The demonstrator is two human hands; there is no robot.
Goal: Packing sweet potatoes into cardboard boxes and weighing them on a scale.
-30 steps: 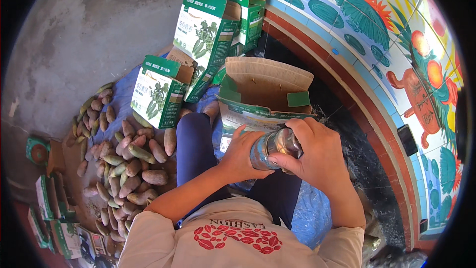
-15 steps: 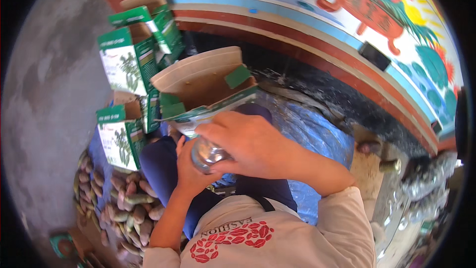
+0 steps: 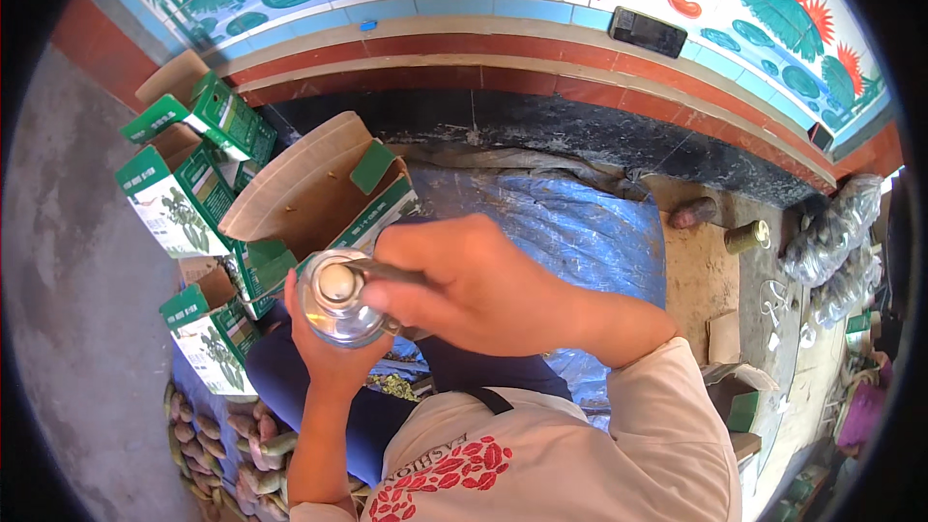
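My left hand (image 3: 324,367) cups a shiny, clear round roll (image 3: 333,307) from below, just above my lap. My right hand (image 3: 474,285) lies over the roll's right side, its fingers closed on a thin dark handle-like piece (image 3: 387,273) that reaches across the roll. Just beyond the roll, touching my knees, stands an open brown cardboard box (image 3: 300,188) with green printed flaps. Whether the roll touches the box I cannot tell.
Several green-and-white cartons (image 3: 179,198) stand open at the left. A pile of brownish tubers (image 3: 227,435) lies lower left. A blue tarp (image 3: 590,222) covers the ground ahead. A dark phone (image 3: 648,31) rests on the painted ledge; a tin can (image 3: 746,235) and plastic bags (image 3: 836,232) sit at the right.
The view has swung round, so the cartons moved to the left and the painted wall to the top. Both hands stay on the roll; the right hand now covers more of it.
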